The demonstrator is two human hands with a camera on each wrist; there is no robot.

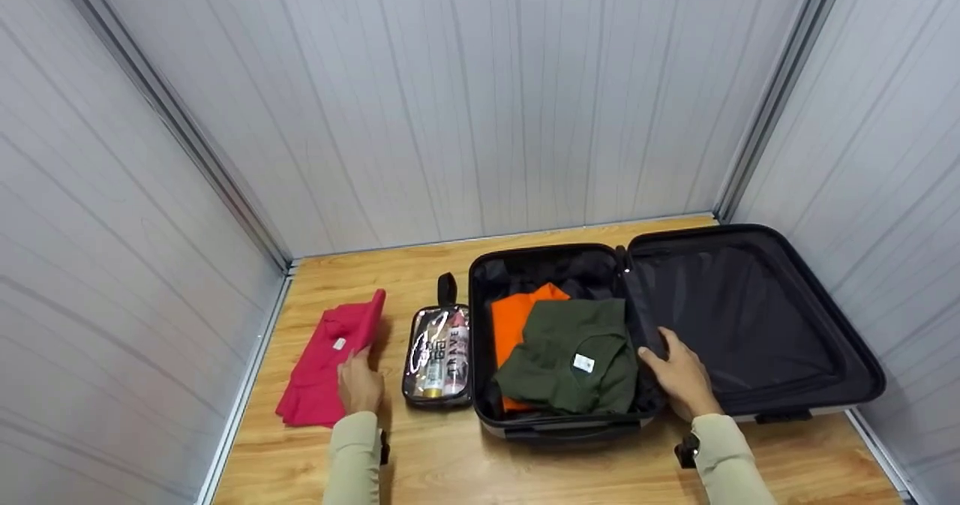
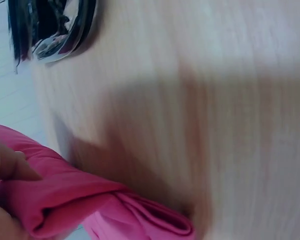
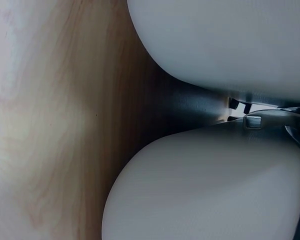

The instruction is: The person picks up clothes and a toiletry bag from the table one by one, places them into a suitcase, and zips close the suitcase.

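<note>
Left hand (image 1: 360, 386) pinches the red garment (image 1: 321, 374), looking light and floppy, best held underneath; right hand (image 1: 681, 374) grips suitcase edge (image 1: 644, 314)

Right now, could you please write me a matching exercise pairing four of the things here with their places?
1. pinkish-red garment
2. clear pouch
3. green garment
4. right hand

A. lying over the orange garment
B. where the two halves of the suitcase meet
C. pinched by the left hand
D. on the floor, just beside the suitcase

Pairs: 1-C, 2-D, 3-A, 4-B
</note>
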